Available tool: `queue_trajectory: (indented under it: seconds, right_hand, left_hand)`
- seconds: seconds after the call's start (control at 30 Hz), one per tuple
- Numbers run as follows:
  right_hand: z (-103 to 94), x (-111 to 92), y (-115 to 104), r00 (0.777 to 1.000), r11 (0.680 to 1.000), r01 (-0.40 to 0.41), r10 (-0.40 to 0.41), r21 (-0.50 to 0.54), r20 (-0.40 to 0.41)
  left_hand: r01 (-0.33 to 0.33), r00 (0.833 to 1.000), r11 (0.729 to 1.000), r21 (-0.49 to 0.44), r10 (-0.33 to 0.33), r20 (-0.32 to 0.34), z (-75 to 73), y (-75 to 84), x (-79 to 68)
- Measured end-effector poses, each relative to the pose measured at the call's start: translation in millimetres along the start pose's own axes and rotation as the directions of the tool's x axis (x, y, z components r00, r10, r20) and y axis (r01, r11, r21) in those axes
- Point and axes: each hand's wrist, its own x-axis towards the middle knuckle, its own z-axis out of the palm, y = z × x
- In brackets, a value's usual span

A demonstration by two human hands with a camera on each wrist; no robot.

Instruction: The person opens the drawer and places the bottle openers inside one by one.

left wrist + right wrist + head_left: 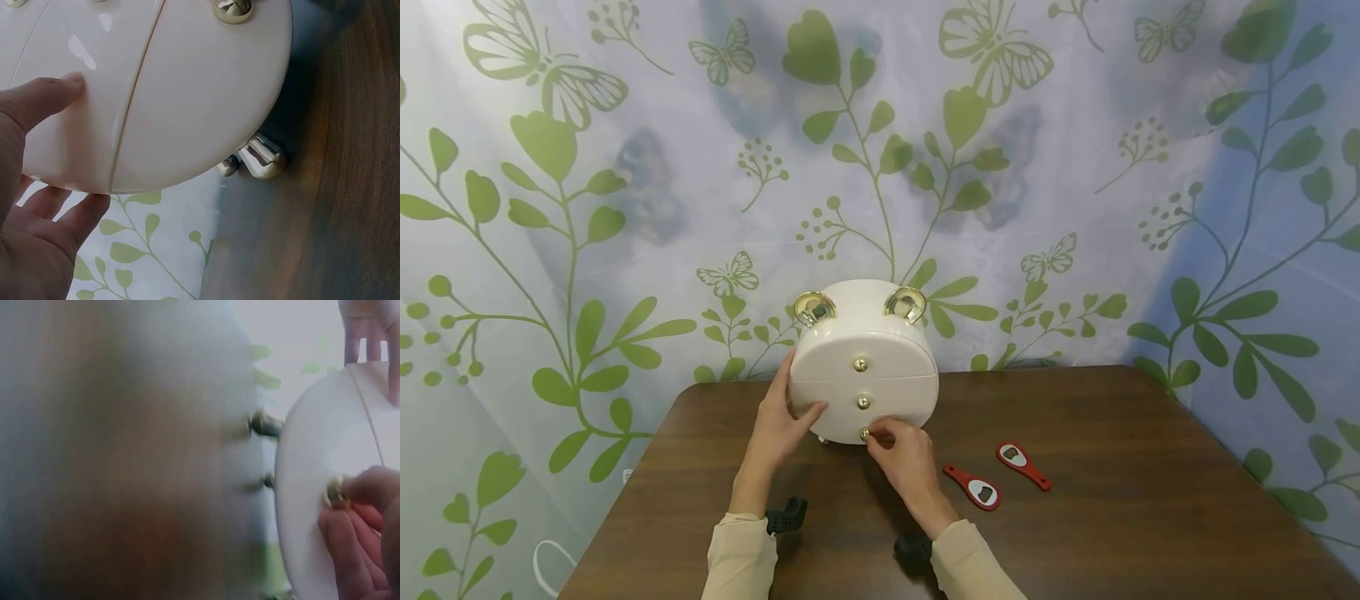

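The white drawer box (897, 353) stands on the table (1120, 467) — its drawers (898, 392) all look closed, so I judge the work only beginning. The right hand (906, 462) reaches in, fingers pinching the lowest knob (335, 491) — the left hand (781, 427) grips the left edge, fingers spread, thumb in front.

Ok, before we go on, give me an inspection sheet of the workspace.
Surface: dark brown wood-grain table.
Job's things: glossy white rounded box with two gold ear-like pieces on top and three round gold knobs on its front.
Clutter: two red-and-white paddle-shaped bottle openers, lying right of the box.
Grips: left grip holds the box's left edge, thumb on the front; right grip pinches the lowest knob.
Cables: thin white loop at lower left, possibly a cable.
Surroundings: pale backdrop printed with green leaves and butterflies.
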Motion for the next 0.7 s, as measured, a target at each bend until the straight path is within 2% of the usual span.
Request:
queue_trajectory:
  seconds: [0.17, 0.47, 0.7]
  right_hand:
    - [4.8, -2, 0, 1.0, 1.0, -0.004, 0.005, 0.03, -0.021]
    - [12.5, -1, 1, 0.997, 0.995, -0.06, 0.063, 0.079, -0.042]
    - [14.6, -2, 1, 0.997, 0.996, -0.051, 0.055, 0.077, -0.053]
  left_hand:
    - [0.019, 1.0, 1.0, -0.015, -0.019, 0.003, -0.7, -0.1, 0.9]
    - [0.009, 1.0, 1.0, 0.009, -0.009, -0.002, 0.7, 0.7, 2.5]
    - [0.011, 1.0, 1.0, 0.006, -0.011, -0.018, 2.0, 0.6, 1.3]
